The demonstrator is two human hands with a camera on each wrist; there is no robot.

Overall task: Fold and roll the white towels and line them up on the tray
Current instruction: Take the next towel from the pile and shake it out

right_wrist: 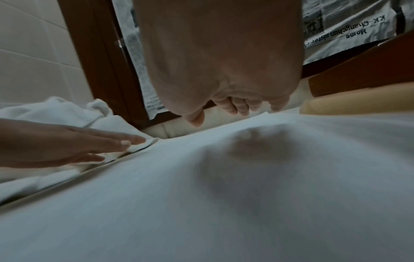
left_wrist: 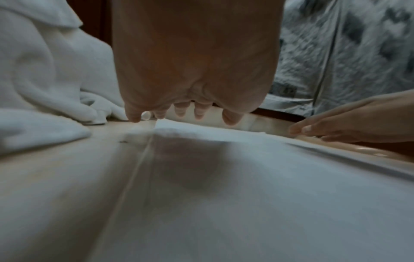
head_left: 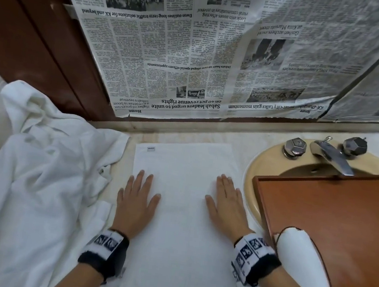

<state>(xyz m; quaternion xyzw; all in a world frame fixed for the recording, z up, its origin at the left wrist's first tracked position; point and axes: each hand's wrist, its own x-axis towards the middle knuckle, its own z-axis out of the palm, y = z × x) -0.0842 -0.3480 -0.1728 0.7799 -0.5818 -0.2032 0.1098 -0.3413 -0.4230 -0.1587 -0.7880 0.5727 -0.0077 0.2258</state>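
Countertop [head_left: 244, 135] bears a towel [head_left: 182, 214] lying lengthwise away from the person, left hand [head_left: 137, 202] and right hand [head_left: 226, 205] pressing flat

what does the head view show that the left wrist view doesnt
Only the head view shows the brown wooden tray over the beige sink, the rolled white towel lying on it, the chrome faucet and the readable newspaper sheets. Only the left wrist view shows the left hand's palm side, with a shadow on the cloth beneath it. Both show the flat white towel spread on the counter, the right hand with straight fingers, and the crumpled white towel pile.
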